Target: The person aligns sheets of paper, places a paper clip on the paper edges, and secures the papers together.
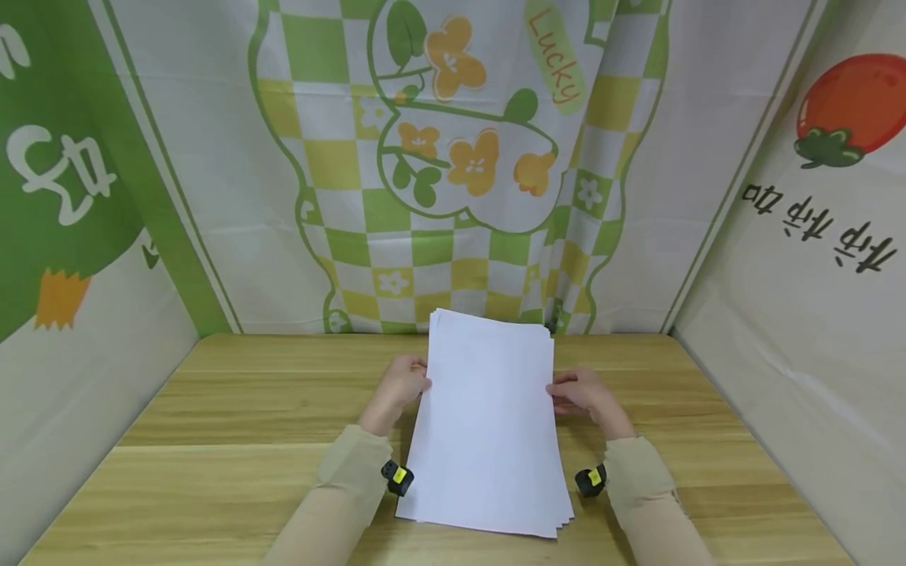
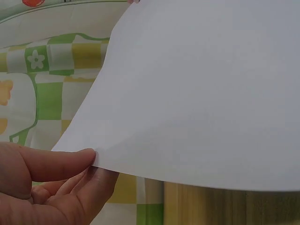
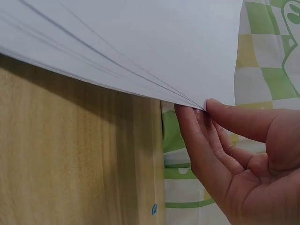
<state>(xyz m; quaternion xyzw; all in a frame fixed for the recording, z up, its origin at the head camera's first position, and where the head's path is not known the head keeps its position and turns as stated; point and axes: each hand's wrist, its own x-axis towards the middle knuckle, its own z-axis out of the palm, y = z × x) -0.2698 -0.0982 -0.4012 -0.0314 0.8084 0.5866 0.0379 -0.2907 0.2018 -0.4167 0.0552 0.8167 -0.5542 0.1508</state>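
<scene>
A stack of white paper sheets [image 1: 488, 424] slopes in front of me, its far end lifted and its near end low by the wooden table. My left hand [image 1: 403, 387] pinches the left long edge toward the far end, thumb on top and fingers underneath, as the left wrist view shows with the hand [image 2: 61, 187] at the sheet edge. On the opposite edge my right hand [image 1: 580, 393] pinches the stack the same way. In the right wrist view several sheets [image 3: 117, 51] fan slightly apart along the edge, converging at the right hand's thumb [image 3: 234, 117].
The wooden table [image 1: 233, 472] extends to both sides of the paper. Behind it hangs a curtain [image 1: 340, 204] with green and yellow checks and flowers. Printed cloth walls stand at the left [image 1: 85, 377] and right [image 1: 793, 330]. Each wrist carries a small black camera [image 1: 398, 478].
</scene>
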